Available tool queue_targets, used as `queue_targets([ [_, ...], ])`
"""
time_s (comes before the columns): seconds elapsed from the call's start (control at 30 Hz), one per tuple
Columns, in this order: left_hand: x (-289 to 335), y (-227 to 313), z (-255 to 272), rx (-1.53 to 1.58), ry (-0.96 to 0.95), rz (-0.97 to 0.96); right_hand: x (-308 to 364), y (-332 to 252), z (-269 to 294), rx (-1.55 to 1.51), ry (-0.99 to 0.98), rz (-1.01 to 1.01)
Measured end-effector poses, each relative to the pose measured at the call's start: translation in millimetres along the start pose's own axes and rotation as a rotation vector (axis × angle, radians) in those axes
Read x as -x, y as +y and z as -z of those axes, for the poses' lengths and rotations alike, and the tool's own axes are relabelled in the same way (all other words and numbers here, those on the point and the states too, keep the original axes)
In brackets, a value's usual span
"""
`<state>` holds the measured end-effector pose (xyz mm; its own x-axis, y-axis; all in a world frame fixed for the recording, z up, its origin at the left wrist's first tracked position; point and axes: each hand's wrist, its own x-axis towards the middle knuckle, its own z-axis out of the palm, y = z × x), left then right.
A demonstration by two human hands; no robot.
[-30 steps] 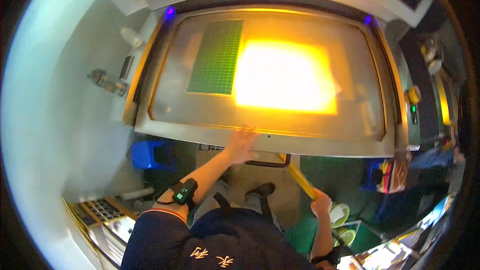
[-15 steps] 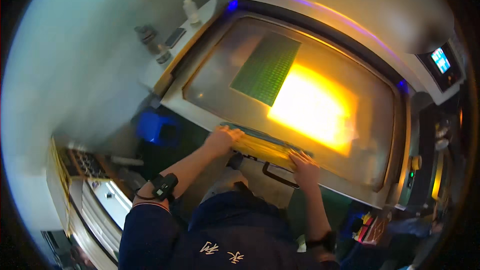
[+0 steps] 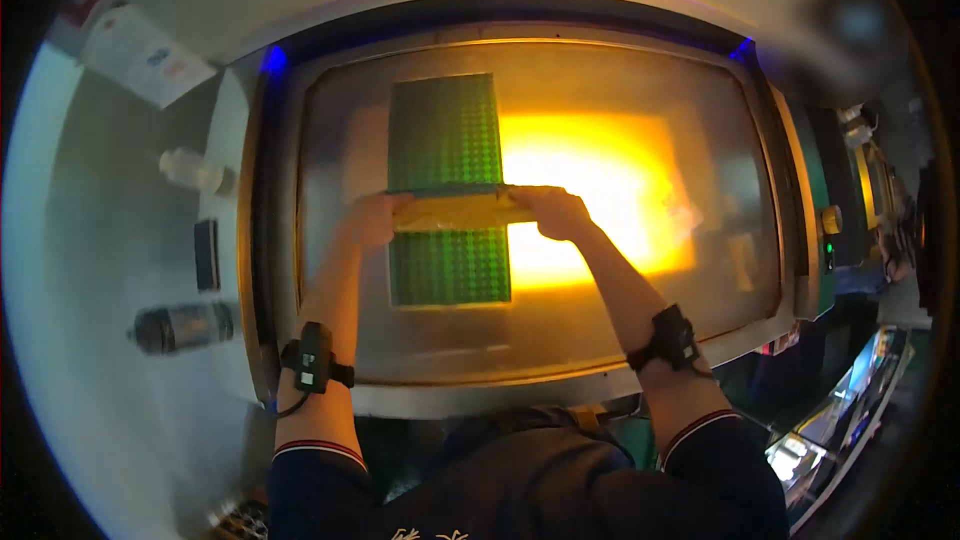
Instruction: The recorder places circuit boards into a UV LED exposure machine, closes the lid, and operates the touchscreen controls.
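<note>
A green circuit-board panel (image 3: pixel 446 130) with a fine repeated pattern lies flat on the clear top (image 3: pixel 580 335) of a large framed machine, left of the middle. Across the panel runs a long yellow-brown bar (image 3: pixel 448 212) with a dark green edge, resembling a squeegee. My left hand (image 3: pixel 373 220) is closed on the bar's left end, beside the panel's left edge. At the other end my right hand (image 3: pixel 553 212) grips it, fingers just past the panel's right edge. The bar hides a strip of the panel; whether it touches the surface I cannot tell.
Bright yellow light (image 3: pixel 605 200) glows right of the panel. A raised frame (image 3: pixel 270 270) surrounds the top. On the left ledge are a white bottle (image 3: pixel 195 171), a dark phone (image 3: pixel 206 254) and a clear dark-capped bottle (image 3: pixel 180 328). A yellow knob (image 3: pixel 831 220) sits at right.
Both hands have carried the bar from the machine's near edge forward and leftward over the green panel. My view has turned and shifted too, so the machine appears straighter.
</note>
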<state>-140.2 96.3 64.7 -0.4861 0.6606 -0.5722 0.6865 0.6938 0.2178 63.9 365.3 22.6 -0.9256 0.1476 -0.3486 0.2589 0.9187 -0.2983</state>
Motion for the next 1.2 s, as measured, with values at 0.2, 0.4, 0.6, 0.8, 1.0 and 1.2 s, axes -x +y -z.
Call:
queue_targets([
  [0.2,-150.7,-51.9,86.8,0.019,0.173,-0.013,-168.7,52.0,63.5,0.043,0.060,-0.019],
  [0.4,-233.5,-78.5,151.6,-0.158,0.252,0.069,-270.2,67.0,107.1,0.030,0.179,-0.046],
  [0.6,-195.9,-49.6,124.9,-0.092,0.146,-0.005,-221.8,71.3,98.1,0.092,-0.076,-0.045],
  [0.8,-40.5,-72.4,-26.6,0.138,0.157,-0.152,-62.0,24.7,-2.9,-0.169,-0.081,0.108],
  [1.0,182.6,44.3,-167.2,-0.121,-0.093,-0.023,221.4,-52.2,-87.0,0.094,-0.294,0.239],
  [1.2,222.0,63.0,-203.0,-0.059,-0.112,0.098,254.6,-72.2,-112.2,0.001,-0.087,0.202],
])
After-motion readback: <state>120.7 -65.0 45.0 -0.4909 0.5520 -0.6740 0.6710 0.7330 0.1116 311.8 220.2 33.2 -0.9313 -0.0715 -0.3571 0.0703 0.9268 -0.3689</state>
